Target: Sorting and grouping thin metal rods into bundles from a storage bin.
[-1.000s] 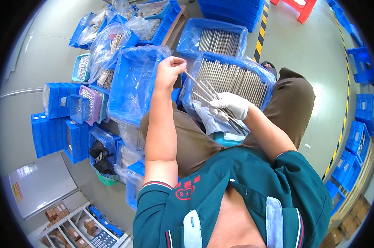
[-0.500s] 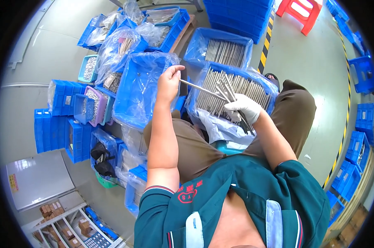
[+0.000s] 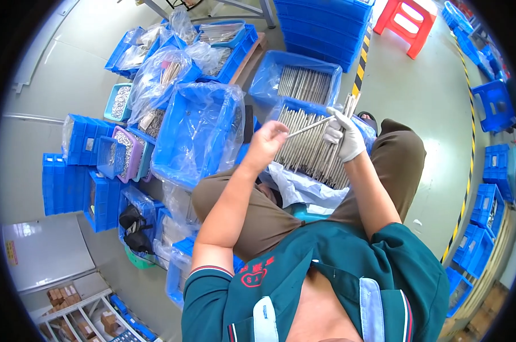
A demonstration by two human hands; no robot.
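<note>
My bare left hand (image 3: pixel 266 145) is closed at the near end of a thin metal rod (image 3: pixel 309 127), its fingertips slightly blurred. That rod slants up to the right, where its other end meets my right hand (image 3: pixel 344 135), which wears a white glove. The gloved fingers are wrapped round several metal rods (image 3: pixel 351 105) standing nearly upright in a bunch. Both hands are above a blue bin (image 3: pixel 279 108) lined with clear plastic, packed with rows of similar rods (image 3: pixel 303 145). White sheeting (image 3: pixel 295 185) lies along the bin's near edge, between my knees.
A plastic-lined blue bin (image 3: pixel 172 134) stands to the left. Behind the rod bin is another bin (image 3: pixel 263 77) of rods. Stacked blue crates (image 3: pixel 320 34) and a red stool (image 3: pixel 403 28) stand farther back. Small trays (image 3: pixel 121 102) of metal parts sit at far left.
My left hand has moved right and nearer, toward the right hand. My right hand has risen and turned, swinging its bunch of rods more upright. The view has shifted slightly.
</note>
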